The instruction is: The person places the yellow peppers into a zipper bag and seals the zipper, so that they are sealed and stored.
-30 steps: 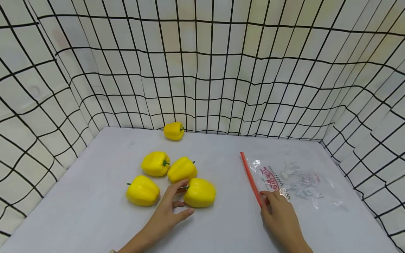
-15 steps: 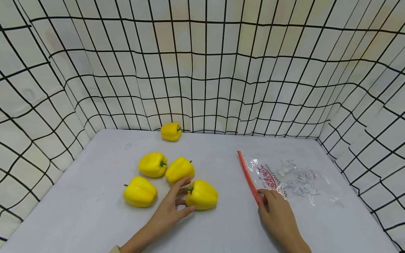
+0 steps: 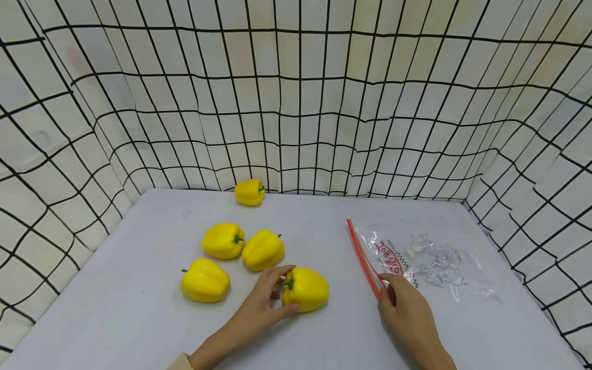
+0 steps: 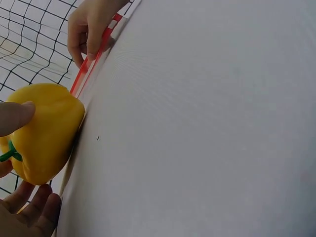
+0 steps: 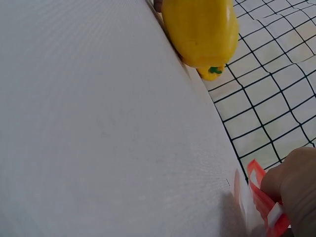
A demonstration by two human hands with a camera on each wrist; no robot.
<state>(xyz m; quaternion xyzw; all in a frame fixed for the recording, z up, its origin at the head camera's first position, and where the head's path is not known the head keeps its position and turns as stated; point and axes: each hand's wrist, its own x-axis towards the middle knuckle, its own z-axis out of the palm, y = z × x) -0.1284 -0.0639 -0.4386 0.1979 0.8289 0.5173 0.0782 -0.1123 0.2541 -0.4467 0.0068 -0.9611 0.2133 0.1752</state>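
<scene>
Left hand (image 3: 261, 300) has thumb and fingers wrapped round a pepper (image 3: 310, 289) left of the bag (image 3: 435, 264), right hand (image 3: 410, 311)'s pinching its red edge (image 3: 363, 257), four more peppers (image 3: 205, 280) further left.

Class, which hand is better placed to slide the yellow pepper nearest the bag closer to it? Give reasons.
Probably the left hand: its thumb and fingers are around that yellow pepper's stem end, while the right hand pinches the red edge of the bag.
</scene>
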